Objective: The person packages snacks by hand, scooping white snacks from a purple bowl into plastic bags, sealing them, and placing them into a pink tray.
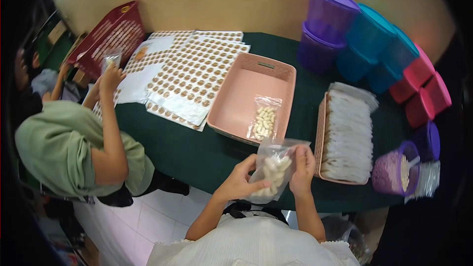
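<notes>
Close to my body, over the table's front edge, a clear plastic bag of whitish capsules (274,173) is held between both hands. My left hand (242,180) grips its left side, with the thumb lying across the front. At the bag's upper right corner, the fingers of my right hand (302,167) pinch the plastic. Just beyond stands a pink basket (235,86), and a second clear bag of capsules (264,120) lies inside at its near right end.
A narrow basket packed with flat bags (347,135) stands to the right, beside a purple tub (389,172) of pale contents. Stacked colored containers (372,32) line the back right. Sticker sheets (197,69) and a red basket (118,32) lie left, near a co-worker (74,143) holding a small bag.
</notes>
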The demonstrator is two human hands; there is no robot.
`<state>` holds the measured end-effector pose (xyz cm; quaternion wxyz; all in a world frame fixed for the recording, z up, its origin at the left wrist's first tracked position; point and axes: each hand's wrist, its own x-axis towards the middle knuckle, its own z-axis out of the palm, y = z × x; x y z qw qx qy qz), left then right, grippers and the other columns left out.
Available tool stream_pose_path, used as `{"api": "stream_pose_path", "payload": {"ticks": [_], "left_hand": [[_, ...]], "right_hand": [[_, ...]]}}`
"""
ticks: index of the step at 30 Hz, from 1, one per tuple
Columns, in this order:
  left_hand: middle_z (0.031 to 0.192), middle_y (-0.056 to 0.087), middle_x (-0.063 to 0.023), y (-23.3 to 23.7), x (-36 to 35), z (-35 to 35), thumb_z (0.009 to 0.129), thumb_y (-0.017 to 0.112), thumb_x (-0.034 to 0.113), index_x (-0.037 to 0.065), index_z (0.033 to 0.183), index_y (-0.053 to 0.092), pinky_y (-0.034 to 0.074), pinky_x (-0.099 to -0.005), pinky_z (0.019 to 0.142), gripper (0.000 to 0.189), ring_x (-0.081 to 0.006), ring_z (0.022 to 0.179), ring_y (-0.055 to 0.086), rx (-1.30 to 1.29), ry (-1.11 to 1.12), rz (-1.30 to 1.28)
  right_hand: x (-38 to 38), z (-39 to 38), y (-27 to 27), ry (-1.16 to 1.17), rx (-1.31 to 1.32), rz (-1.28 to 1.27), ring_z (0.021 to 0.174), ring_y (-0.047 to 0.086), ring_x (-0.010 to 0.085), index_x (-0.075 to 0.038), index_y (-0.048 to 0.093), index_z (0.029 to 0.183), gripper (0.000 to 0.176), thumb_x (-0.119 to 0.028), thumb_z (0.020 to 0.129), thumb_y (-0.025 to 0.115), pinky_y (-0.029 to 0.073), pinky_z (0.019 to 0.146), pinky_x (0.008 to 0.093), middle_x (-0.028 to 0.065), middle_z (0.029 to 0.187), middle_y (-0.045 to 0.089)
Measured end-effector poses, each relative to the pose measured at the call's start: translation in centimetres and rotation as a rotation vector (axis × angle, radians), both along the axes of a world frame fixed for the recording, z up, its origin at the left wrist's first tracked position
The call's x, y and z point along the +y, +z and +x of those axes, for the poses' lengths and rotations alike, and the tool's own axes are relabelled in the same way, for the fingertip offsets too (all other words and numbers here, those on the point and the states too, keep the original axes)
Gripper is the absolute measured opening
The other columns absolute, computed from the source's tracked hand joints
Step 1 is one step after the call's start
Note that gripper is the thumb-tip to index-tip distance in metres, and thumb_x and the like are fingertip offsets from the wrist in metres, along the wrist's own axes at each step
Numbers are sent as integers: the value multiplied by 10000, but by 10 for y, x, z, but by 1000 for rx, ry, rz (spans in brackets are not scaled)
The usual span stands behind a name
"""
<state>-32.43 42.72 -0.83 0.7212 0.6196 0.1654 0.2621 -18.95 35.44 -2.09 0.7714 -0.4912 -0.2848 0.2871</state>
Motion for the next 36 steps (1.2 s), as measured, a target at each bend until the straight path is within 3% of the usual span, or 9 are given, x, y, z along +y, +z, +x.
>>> {"api": "stream_pose_path", "payload": {"ticks": [1, 4, 8, 14, 16, 18, 22, 31, 36], "left_hand": [[985, 534, -77, -11, 8, -3, 738, 667, 190, -18, 1044, 504, 419, -267, 773, 404, -133, 925, 492, 162, -185, 149], [1047, 533, -104, -18, 20, 4, 740, 658, 150, -29, 1096, 482, 413, -286, 813, 436, -148, 979, 484, 189, -278, 186], [1101, 501, -146, -7, 68, 23, 776, 591, 61, -45, 1195, 390, 466, -262, 772, 477, -166, 947, 527, 26, 291, -177], [1063, 526, -130, -47, 149, 44, 792, 593, 133, -51, 1180, 385, 426, -277, 806, 477, -188, 983, 506, 133, 223, 96], [1136, 469, -177, -55, 152, 47, 794, 594, 172, -57, 1173, 386, 351, -321, 902, 489, -226, 1063, 451, 421, 263, 245], [1214, 388, -190, -62, 136, 53, 798, 585, 204, -44, 1178, 384, 261, -352, 967, 495, -252, 1146, 359, 641, 584, 811], [1234, 371, -137, -41, 103, 59, 824, 537, 209, 5, 1198, 378, 241, -350, 979, 454, -248, 1166, 327, 224, 409, 362], [1208, 403, -116, -9, -47, 103, 786, 520, 67, 23, 1051, 462, 279, -351, 960, 275, -209, 1120, 390, 56, -115, 267], [1123, 442, -107, -3, -136, 125, 766, 573, 124, 21, 1007, 487, 321, -329, 909, 275, -208, 1078, 425, -2, -315, 251]], "right_hand": [[-2, 5, -3, -39, 57, 59, 752, 513, 99, 0, 514, 937, 228, -185, 905, 385, 406, 695, 230, 58, 844, 553], [-10, 6, 14, -133, 207, 45, 813, 501, 115, 0, 468, 1021, 232, -179, 901, 383, 397, 746, 256, 76, 923, 536], [-42, 6, 7, -235, 28, -31, 866, 497, 132, -11, 416, 1093, 276, -134, 847, 446, 390, 788, 270, 102, 988, 517], [-112, -5, -18, -413, 131, -168, 828, 516, 114, 10, 467, 1011, 206, -45, 815, 498, 424, 751, 241, 80, 887, 533], [-134, -9, -22, -499, 130, -190, 830, 520, 116, 11, 478, 992, 186, -55, 819, 496, 427, 745, 242, 73, 875, 531], [-155, -13, -28, -577, 179, -268, 824, 522, 114, 5, 484, 985, 176, -61, 823, 494, 428, 745, 242, 68, 867, 536], [-184, -16, -36, -685, 193, -338, 827, 523, 110, 0, 511, 956, 150, -68, 823, 495, 429, 747, 243, 64, 858, 549], [-230, -6, -40, -798, 18, -438, 751, 432, 87, -13, 604, 949, 180, -18, 793, 514, 359, 671, 204, 9, 780, 409], [-292, 8, -41, -854, -89, -475, 764, 500, 135, -30, 601, 965, 193, -56, 782, 545, 416, 700, 243, 53, 866, 485]]}}
